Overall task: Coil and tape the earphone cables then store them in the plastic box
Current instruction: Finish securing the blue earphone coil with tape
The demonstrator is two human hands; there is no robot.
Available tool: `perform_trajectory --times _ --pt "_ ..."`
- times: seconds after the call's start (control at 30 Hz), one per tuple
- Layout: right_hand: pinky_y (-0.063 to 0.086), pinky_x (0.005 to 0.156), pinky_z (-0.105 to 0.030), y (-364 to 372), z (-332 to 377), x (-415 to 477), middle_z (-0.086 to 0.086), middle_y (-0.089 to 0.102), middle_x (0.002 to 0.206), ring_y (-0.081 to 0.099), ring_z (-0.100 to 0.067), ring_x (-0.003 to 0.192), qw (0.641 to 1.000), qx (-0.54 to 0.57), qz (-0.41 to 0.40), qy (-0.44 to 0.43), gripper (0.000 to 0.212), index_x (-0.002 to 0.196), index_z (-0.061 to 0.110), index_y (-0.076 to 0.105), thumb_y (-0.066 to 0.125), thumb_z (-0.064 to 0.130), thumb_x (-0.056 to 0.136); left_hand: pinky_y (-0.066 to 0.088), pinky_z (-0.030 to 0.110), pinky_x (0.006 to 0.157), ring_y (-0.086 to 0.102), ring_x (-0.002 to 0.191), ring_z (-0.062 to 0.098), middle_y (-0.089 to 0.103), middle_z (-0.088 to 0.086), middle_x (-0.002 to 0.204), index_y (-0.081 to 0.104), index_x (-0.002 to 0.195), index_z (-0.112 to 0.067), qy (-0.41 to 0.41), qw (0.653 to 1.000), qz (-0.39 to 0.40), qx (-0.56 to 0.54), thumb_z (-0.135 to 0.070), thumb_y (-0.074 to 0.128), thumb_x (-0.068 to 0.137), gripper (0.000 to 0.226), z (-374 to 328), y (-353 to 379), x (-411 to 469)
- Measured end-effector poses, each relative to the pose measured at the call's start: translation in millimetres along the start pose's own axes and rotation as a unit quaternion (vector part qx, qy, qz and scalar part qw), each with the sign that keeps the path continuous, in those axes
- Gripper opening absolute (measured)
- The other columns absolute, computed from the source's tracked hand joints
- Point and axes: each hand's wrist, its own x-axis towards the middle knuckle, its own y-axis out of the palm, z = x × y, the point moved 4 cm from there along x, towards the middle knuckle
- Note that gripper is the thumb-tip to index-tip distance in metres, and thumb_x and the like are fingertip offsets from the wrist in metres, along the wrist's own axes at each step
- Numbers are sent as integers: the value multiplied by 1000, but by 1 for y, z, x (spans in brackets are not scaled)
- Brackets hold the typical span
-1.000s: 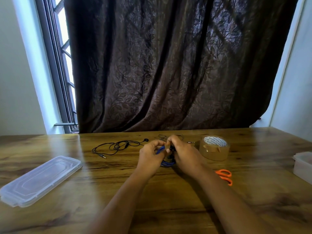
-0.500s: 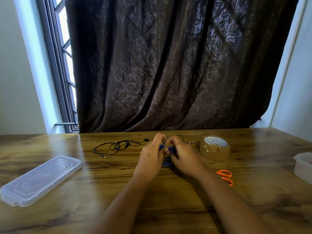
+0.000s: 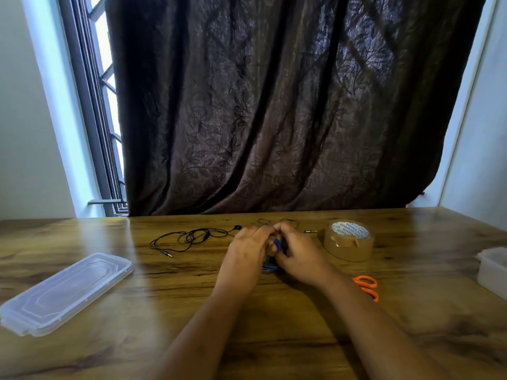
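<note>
Evidently left hand and right hand have closed together, both pinching the blue earphone cable, mostly hidden between them over the table; coiling probably nears completion, taping pending.

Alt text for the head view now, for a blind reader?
The left hand and right hand meet over the table, both gripping a bunched blue earphone cable. A black earphone cable lies to their left, a tape roll and orange scissors to their right; a clear lid sits far left, a plastic box at the right edge.
</note>
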Motion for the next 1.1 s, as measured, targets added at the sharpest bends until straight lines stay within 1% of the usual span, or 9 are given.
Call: perform_trajectory --times 0.17,0.3,0.47,0.6,0.67,0.8,0.9,1.0,1.1 --pt "50 81 -33 2 1 0 5 60 103 58 -13 94 1000 2 2 -2 37 127 20 44 55 17 92 35 15 86 52 100 10 62 -2 109 58 121 -18 3 1000 0 13 -7 53 93 30 -2 -2 0" --pt "48 70 -27 2 -1 0 5 56 86 56 -8 77 1000 13 8 17 68 148 25 20 56 14 91 36 17 88 52 101 12 62 0 109 60 116 -14 12 1000 9 14 -5 54 92 26 -6 -5 0" --pt "45 61 -28 -1 4 -1 5 53 77 54 -8 67 1000 5 -6 5 83 150 32 5 57 10 90 45 21 88 51 98 8 58 -4 106 60 111 -16 -3 1000 9 5 -4 56 91 24 -1 0 0" --pt "48 57 -32 -3 7 -3 5 54 74 55 -9 62 999 -45 -21 -11 83 148 36 4 58 13 89 45 19 85 48 97 5 48 -4 113 55 115 -15 -20 999 33 6 -1 54 90 28 -1 4 1" --pt "51 57 -35 -4 7 -2 5 57 76 57 -10 63 998 -53 -28 -14 82 147 39 5 57 15 89 45 16 79 49 91 4 40 -4 118 52 117 -16 -45 998 43 9 -1 53 91 30 3 7 1" --pt "52 60 -36 -3 5 -3 5 60 82 58 -9 67 996 -77 -27 -20 81 145 42 4 57 15 89 42 14 67 48 79 4 36 -3 115 53 110 -16 -57 997 53 -13 -9 49 96 17 11 13 0" --pt "52 60 -34 -2 1 -2 6 60 84 59 -9 68 996 -79 -26 -18 81 143 43 3 58 16 89 40 6 71 45 83 2 39 -2 111 56 111 -11 -65 995 55 -59 -12 45 98 17 13 15 2" --pt "46 57 -24 -4 -2 -1 13 56 82 55 -3 68 997 -72 -30 -14 77 143 40 8 58 17 89 36 -2 76 46 89 -1 45 -1 108 60 109 -8 -95 986 58 -122 -11 51 95 17 16 15 3" --pt "45 58 -24 -5 -4 -1 12 56 84 56 -2 69 997 -59 -37 -21 61 135 39 24 59 18 89 45 8 81 51 94 6 49 -1 107 63 101 -13 -126 975 55 -172 -12 57 92 11 21 17 3"
